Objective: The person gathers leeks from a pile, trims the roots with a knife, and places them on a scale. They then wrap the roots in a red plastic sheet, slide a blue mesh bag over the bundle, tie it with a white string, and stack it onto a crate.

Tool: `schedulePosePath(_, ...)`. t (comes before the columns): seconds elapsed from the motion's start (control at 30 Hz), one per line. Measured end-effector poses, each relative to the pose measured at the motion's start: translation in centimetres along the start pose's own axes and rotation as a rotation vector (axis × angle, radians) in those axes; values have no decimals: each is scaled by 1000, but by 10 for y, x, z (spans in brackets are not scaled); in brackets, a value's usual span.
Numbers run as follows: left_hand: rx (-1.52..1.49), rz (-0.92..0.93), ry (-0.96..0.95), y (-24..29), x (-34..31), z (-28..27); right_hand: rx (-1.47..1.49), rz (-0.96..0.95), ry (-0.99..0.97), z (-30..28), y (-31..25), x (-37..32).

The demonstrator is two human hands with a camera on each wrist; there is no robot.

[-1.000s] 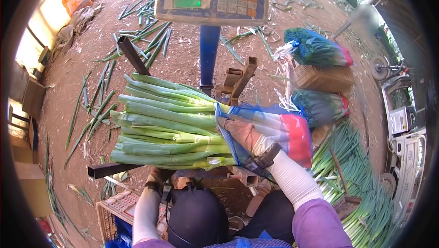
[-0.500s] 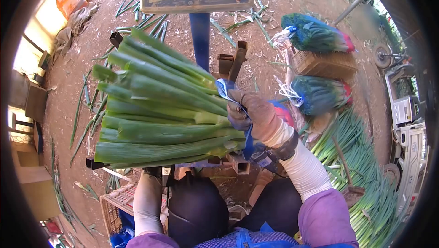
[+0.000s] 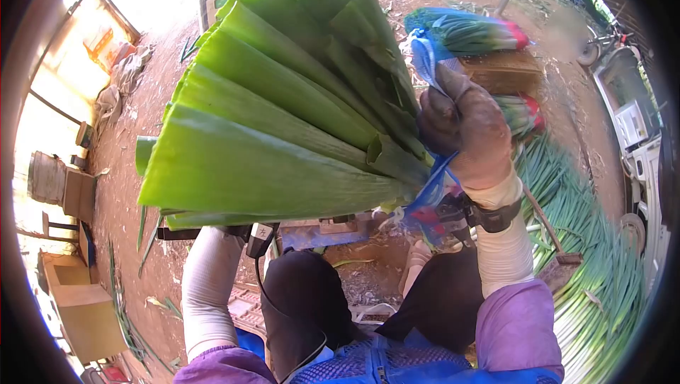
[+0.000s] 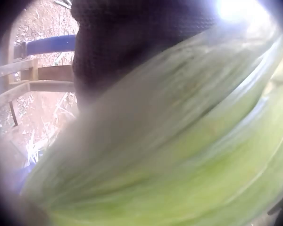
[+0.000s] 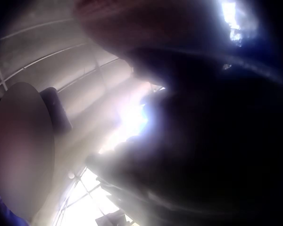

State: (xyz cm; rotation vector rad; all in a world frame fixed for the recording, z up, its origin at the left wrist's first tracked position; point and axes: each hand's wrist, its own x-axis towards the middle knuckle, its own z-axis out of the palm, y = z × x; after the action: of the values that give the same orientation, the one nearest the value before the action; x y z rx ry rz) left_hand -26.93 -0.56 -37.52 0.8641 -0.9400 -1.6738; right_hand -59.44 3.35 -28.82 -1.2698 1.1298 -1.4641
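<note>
A thick bunch of green onions (image 3: 276, 122) with cut leaf ends fills the middle of the head view, tilted up toward the camera. Its lower end is in a blue mesh bag (image 3: 423, 54). My gloved right hand (image 3: 478, 129) grips the bag's edge, fingers curled in. Beneath the leaves at the left, my left hand (image 3: 234, 230) is almost wholly hidden by the bunch. In the left wrist view its dark glove (image 4: 137, 42) lies against the leaves, and I cannot tell how its fingers are bent. The right wrist view is mostly dark and blurred.
The scale display (image 3: 212, 5) shows partly behind the bunch. At right, a bagged bunch (image 3: 467, 33) lies on a crate (image 3: 503, 72), with another bagged bunch below it. A large heap of loose green onions (image 3: 595, 242) covers the ground. Cardboard boxes (image 3: 88, 313) stand at left.
The bunch has risen off the scale frame toward the camera, its leaf ends tipping up. My right hand has moved up and right, gripping the bag's edge. The scale display is now mostly covered.
</note>
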Motion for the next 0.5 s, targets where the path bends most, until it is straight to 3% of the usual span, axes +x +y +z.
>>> schedulePosePath(0.07, -20, 12, -67, 6, 2, 23, -173, -157, 83, -9, -12, -9)
schedulePosePath(0.13, -34, 11, -123, 9, -1, 42, -145, -159, 97, -14, -31, -20)
schedulePosePath(0.27, -51, -8, -195, 11, -17, 66, 436, 96, -144, -33, -58, -41)
schedulePosePath(0.33, -53, -22, -222, 15, -29, 74, 412, 34, -201, -40, -60, -53)
schedulePosePath(0.5, -31, -54, -314, 35, -72, 84, -511, -441, -103, -30, -80, -96)
